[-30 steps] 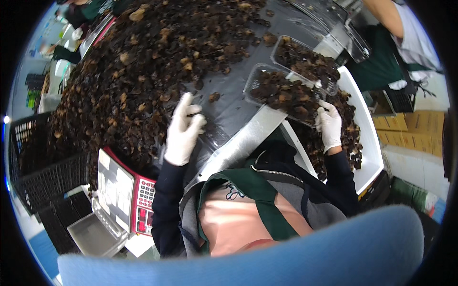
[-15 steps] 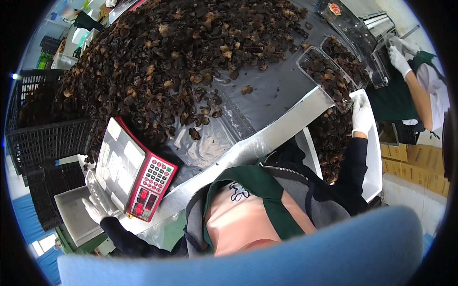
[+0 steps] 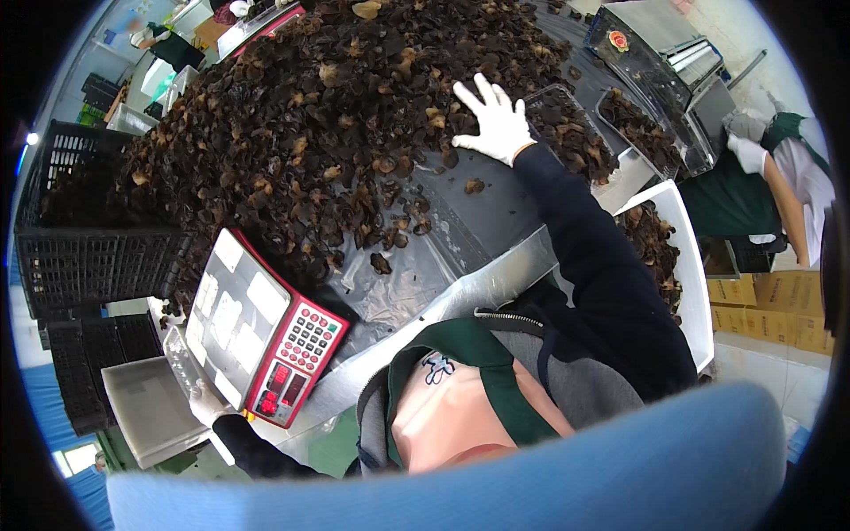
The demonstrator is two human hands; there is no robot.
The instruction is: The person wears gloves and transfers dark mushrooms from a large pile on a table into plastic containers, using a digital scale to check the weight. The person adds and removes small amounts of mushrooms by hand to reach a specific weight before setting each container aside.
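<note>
My right hand (image 3: 496, 124), white-gloved, is open with fingers spread, over the right edge of a large heap of dark dried wood ear mushrooms (image 3: 292, 115). My left hand (image 3: 206, 405), also gloved, is closed at the near end of a clear plastic box (image 3: 180, 354) beside the scale; some of its fingers are hidden. A red and white digital scale (image 3: 239, 310) with a keypad and lit display stands between that hand and the heap. Right of my right hand, a clear tray (image 3: 571, 133) holds more mushrooms.
A white tub (image 3: 691, 265) containing mushrooms is at my right, partly behind my arm. Black crates (image 3: 97, 265) and a translucent bin (image 3: 146, 411) stand at left. Another clear tray (image 3: 637, 128) lies at far right, near a gloved co-worker (image 3: 788, 168). Cardboard boxes (image 3: 770, 310) are stacked below.
My right hand has left the tub and tray edge and swung left and away, over the heap. My left hand has moved slightly right and nearer, its fingers now drawn in at the clear box.
</note>
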